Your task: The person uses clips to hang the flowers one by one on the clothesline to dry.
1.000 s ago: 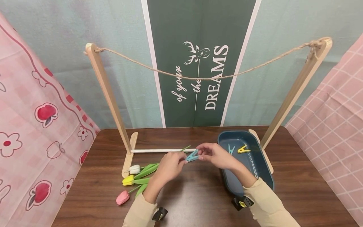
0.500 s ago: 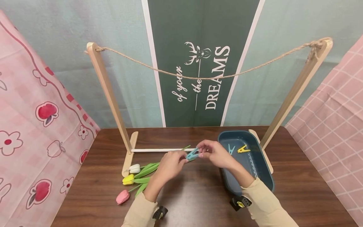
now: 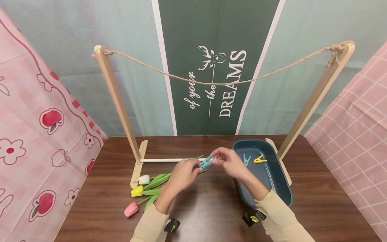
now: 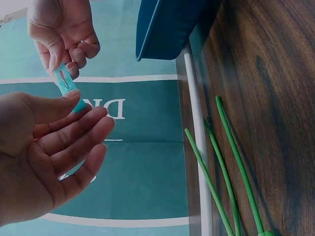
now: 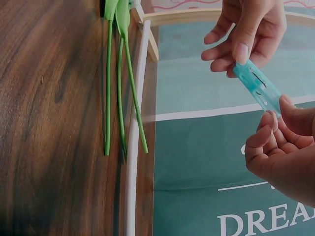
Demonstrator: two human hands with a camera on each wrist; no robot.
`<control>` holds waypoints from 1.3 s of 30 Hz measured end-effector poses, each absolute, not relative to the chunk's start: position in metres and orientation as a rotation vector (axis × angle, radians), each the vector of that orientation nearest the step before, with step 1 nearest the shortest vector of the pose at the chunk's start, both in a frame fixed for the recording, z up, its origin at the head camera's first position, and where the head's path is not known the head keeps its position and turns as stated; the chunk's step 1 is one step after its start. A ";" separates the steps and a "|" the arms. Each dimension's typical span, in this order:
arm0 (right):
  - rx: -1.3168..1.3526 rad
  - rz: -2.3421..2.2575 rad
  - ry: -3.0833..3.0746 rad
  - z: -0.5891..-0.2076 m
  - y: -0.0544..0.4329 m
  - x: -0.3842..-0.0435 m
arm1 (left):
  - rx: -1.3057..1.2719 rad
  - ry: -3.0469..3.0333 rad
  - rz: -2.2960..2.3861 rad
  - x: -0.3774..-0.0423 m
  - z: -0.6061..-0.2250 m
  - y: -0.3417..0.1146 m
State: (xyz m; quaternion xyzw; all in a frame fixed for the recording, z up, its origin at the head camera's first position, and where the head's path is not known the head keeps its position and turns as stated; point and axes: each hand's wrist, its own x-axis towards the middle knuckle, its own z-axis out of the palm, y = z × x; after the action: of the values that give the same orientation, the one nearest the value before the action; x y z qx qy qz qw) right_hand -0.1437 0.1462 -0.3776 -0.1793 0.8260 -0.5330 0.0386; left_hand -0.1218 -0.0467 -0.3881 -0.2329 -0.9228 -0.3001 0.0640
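Note:
A light-blue clothespin is held in the air between both hands, above the middle of the table. My left hand pinches one end of it between thumb and fingers, while my right hand pinches the other end. The right wrist view shows the clothespin side-on with its metal spring. Left of and below the left hand lie three artificial tulips: a white tulip, a yellow tulip and a pink tulip. Their green stems pass partly behind the left hand and forearm.
A dark-blue bin at the right holds another blue clothespin and a yellow clothespin. A wooden frame has a left post, a right post and a sagging rope. A white rod runs low across it.
The right hand has risen slightly, and the clothespin has tilted with its right end higher. Its spread arms look closer together than before. Both hands keep their pinch on it.

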 end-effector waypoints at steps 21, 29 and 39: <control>-0.456 -1.579 2.555 -0.369 0.154 -0.152 | -0.698 -2.804 -1.004 -0.126 -0.385 -0.045; -0.447 -1.537 2.550 -0.366 0.164 -0.158 | -0.621 -2.795 -0.962 -0.129 -0.388 -0.062; -0.434 -1.515 2.611 -0.365 0.171 -0.162 | -0.524 -2.913 -0.888 -0.135 -0.404 -0.087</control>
State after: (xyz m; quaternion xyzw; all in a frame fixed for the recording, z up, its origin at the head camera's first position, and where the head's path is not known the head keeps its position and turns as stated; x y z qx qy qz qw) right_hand -0.1621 0.1712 -0.3651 -0.1421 0.8553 -0.4962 0.0458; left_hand -0.1345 -0.0867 -0.4043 -0.1695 -0.9424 -0.2872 0.0259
